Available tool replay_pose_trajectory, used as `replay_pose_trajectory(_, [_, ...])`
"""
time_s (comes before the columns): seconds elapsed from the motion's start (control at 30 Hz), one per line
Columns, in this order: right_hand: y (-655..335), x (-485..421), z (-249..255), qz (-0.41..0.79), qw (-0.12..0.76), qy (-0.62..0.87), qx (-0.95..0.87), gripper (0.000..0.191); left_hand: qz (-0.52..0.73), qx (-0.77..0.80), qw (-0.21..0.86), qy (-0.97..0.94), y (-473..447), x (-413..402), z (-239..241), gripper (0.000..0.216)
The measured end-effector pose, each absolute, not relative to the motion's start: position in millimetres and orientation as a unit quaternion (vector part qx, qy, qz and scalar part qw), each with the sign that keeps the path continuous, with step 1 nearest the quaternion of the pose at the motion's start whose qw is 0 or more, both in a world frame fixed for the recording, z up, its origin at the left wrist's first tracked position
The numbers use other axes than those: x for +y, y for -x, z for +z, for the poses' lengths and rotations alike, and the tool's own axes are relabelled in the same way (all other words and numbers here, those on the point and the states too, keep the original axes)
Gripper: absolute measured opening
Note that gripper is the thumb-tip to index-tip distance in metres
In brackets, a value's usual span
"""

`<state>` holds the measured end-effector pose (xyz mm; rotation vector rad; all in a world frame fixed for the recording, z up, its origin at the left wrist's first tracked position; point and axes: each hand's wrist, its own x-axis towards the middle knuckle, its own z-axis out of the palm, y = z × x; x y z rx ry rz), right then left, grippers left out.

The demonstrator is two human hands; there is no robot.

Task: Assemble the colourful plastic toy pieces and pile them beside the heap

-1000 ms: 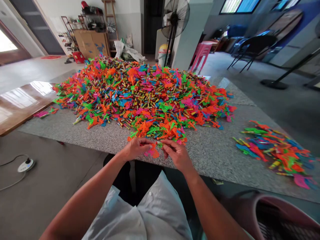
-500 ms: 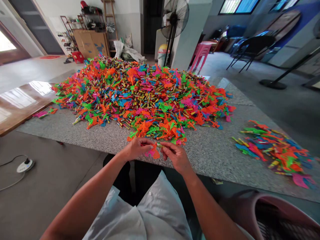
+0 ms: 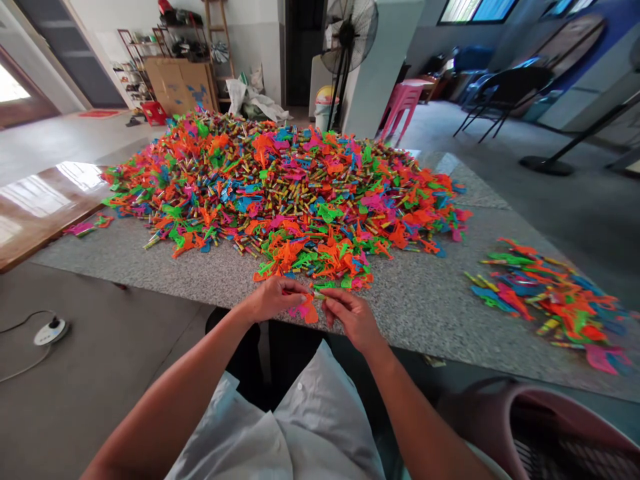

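My left hand (image 3: 270, 298) is closed on a small orange and pink plastic toy piece (image 3: 306, 309) at the near edge of the granite table (image 3: 415, 307). My right hand (image 3: 350, 315) pinches a thin stick (image 3: 318, 294) that meets the same piece; its fingers are pressed together. Both hands hover just in front of a huge heap of bright plastic pieces and small tubes (image 3: 280, 187) in orange, green, pink and blue. Whether the stick is inside the piece I cannot tell.
A smaller pile of coloured pieces (image 3: 545, 300) lies on the table at the right. A pink basket (image 3: 540, 427) sits low at my right. A wooden tabletop (image 3: 45, 207) adjoins on the left, a power strip (image 3: 50, 330) lies on the floor. A fan (image 3: 350, 40) and chairs stand behind.
My hands have drawn slightly closer together around the orange piece, with the stick pushed toward it. The piles have not moved.
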<state>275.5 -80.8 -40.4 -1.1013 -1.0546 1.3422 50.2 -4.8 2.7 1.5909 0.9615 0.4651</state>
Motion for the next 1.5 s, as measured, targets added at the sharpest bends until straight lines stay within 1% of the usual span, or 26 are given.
replay_pose_trajectory(0.13, [-281.2, -83.3, -35.8, 0.506, 0.501, 0.486, -0.506, 0.027, 0.200, 0.408, 0.565, -0.688, -48.0, -2.9, -1.3, 0.036])
replay_pose_trajectory(0.27, [-286.7, -85.8, -27.6, 0.466, 0.477, 0.488, -0.563, 0.025, 0.200, 0.406, 0.572, -0.684, -44.1, -1.9, -7.3, 0.043])
replay_pose_trajectory(0.4, [-288.8, -92.8, -25.7, 0.486, 0.444, 0.483, -0.578, 0.025, 0.185, 0.401, 0.597, -0.670, -45.8, -5.1, -14.7, 0.046])
replay_pose_trajectory(0.47, [-293.7, -95.7, -29.9, 0.497, 0.423, 0.502, -0.568, 0.027, 0.174, 0.403, 0.575, -0.690, -51.4, -7.1, -19.4, 0.045])
replay_pose_trajectory(0.53, [-308.4, -95.6, -36.6, 0.484, 0.422, 0.535, -0.549, 0.028, 0.185, 0.407, 0.539, -0.714, -58.8, -7.5, -25.2, 0.046])
replay_pose_trajectory(0.6, [-337.7, -92.2, -43.5, 0.442, 0.456, 0.588, -0.501, 0.030, 0.218, 0.420, 0.502, -0.724, -65.5, -5.2, -32.1, 0.050])
replay_pose_trajectory(0.7, [-403.2, -85.1, -49.9, 0.324, 0.586, 0.672, -0.318, 0.034, 0.240, 0.437, 0.457, -0.737, -71.6, 1.6, -42.9, 0.046])
replay_pose_trajectory(0.73, [-426.1, -82.7, -51.2, 0.279, 0.638, 0.677, -0.238, 0.037, 0.233, 0.438, 0.442, -0.747, -73.3, 3.7, -46.0, 0.043])
replay_pose_trajectory(0.8, [-463.4, -77.7, -53.8, 0.230, 0.715, 0.648, -0.131, 0.041, 0.213, 0.435, 0.408, -0.774, -78.4, 6.5, -50.4, 0.039])
replay_pose_trajectory(0.87, [-480.7, -72.2, -58.1, 0.228, 0.737, 0.627, -0.104, 0.042, 0.195, 0.446, 0.354, -0.799, -87.3, 7.5, -52.2, 0.040])
replay_pose_trajectory(0.9, [-480.3, -69.1, -61.0, 0.244, 0.722, 0.636, -0.120, 0.041, 0.189, 0.461, 0.319, -0.806, -93.3, 7.7, -52.0, 0.041])
replay_pose_trajectory(0.93, [-474.4, -66.0, -64.0, 0.263, 0.688, 0.658, -0.156, 0.039, 0.184, 0.478, 0.282, -0.811, -100.1, 7.9, -51.2, 0.043])
replay_pose_trajectory(1.0, [-450.0, -59.7, -69.4, 0.272, 0.578, 0.716, -0.281, 0.034, 0.172, 0.510, 0.217, -0.814, -114.0, 9.0, -47.8, 0.049])
replay_pose_trajectory(1.1, [-401.3, -51.8, -72.8, 0.162, 0.393, 0.763, -0.486, 0.027, 0.135, 0.524, 0.170, -0.823, -130.6, 12.1, -40.7, 0.050])
replay_pose_trajectory(1.17, [-372.9, -48.8, -71.8, 0.098, 0.306, 0.764, -0.559, 0.027, 0.109, 0.518, 0.159, -0.834, -136.1, 14.0, -36.3, 0.042])
replay_pose_trajectory(1.2, [-361.5, -48.1, -70.7, 0.088, 0.279, 0.759, -0.581, 0.027, 0.099, 0.512, 0.156, -0.839, -137.2, 14.5, -34.4, 0.036])
replay_pose_trajectory(1.27, [-344.8, -48.4, -68.7, 0.091, 0.259, 0.738, -0.617, 0.028, 0.090, 0.509, 0.145, -0.844, -137.5, 14.7, -31.8, 0.029])
replay_pose_trajectory(1.33, [-335.3, -49.9, -67.5, 0.098, 0.264, 0.715, -0.640, 0.028, 0.096, 0.518, 0.127, -0.840, -137.0, 14.0, -30.8, 0.027])
replay_pose_trajectory(1.5, [-331.9, -49.9, -65.2, 0.108, 0.271, 0.726, -0.623, 0.026, 0.130, 0.509, 0.088, -0.847, -141.5, 9.4, -31.3, 0.023])
